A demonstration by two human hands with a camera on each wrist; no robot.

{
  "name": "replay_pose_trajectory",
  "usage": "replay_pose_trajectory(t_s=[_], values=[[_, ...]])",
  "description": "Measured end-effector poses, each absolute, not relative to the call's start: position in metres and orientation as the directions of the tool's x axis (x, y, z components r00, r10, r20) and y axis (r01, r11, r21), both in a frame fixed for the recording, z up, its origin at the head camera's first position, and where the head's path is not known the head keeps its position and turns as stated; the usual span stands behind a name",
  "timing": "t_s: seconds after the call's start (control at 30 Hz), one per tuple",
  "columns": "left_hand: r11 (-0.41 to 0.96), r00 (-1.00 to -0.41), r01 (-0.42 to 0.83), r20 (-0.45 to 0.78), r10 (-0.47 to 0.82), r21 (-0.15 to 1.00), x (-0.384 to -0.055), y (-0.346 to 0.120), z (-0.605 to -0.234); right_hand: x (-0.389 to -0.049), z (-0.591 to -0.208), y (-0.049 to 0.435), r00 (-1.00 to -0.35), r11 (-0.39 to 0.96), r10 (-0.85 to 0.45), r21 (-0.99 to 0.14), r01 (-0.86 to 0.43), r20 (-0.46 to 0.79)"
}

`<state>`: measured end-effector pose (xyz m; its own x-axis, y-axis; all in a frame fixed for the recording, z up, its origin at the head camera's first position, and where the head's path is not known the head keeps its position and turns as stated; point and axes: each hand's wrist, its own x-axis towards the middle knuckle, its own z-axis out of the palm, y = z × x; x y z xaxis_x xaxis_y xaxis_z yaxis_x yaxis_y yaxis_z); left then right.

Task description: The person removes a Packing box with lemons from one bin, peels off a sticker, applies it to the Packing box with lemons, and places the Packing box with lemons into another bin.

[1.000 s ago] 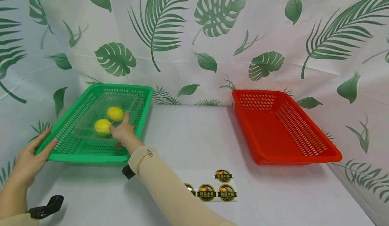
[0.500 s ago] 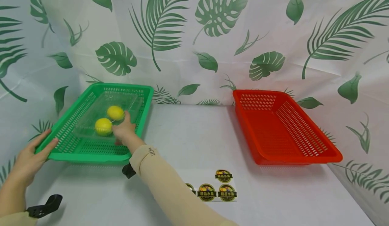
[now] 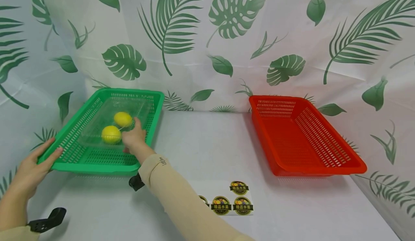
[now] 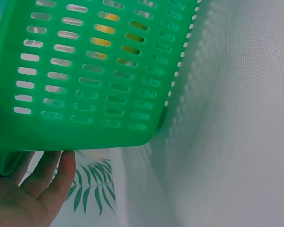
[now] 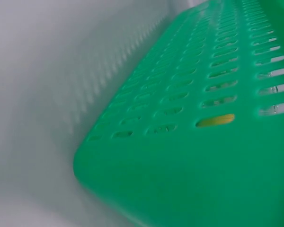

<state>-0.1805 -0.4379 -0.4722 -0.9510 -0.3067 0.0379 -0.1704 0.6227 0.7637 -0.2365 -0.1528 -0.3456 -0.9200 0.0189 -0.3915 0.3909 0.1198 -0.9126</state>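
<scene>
A clear plastic box (image 3: 97, 120) lies in the green basket (image 3: 107, 168) at the left of the table. Two lemons (image 3: 111, 135) show through its plastic, one behind the other. My left hand (image 3: 34, 169) grips the basket's rim at the near left corner; in the left wrist view its fingers (image 4: 61, 177) reach under the rim. Inside the basket, my right hand (image 3: 134, 140) holds the right front part of the clear box, beside the nearer lemon. Its fingertips are partly hidden. The right wrist view shows the basket's slotted outer wall (image 5: 180, 161), not the hand.
A red basket (image 3: 291, 136) stands at the right of the white table (image 3: 207, 143). Near the front lies a sheet of round fruit stickers (image 3: 221, 205), partly covered by the right sleeve (image 3: 184, 197). A leaf-printed cloth (image 3: 191, 53) hangs behind the table.
My right hand has shifted slightly right, and its fingers have drawn in at the clear box's edge. The left hand stays on the basket rim. The lemons look nearly unmoved.
</scene>
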Motion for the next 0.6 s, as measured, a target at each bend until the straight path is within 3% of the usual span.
replay_pose_trajectory(t_s=[0.6], values=[[0.626,-0.956,-0.187,0.004,-0.292,0.757,-0.1791,-0.4409,-0.4687,-0.2325,-0.3369,-0.1490,-0.932,0.084,-0.040,-0.931,0.355,-0.359]])
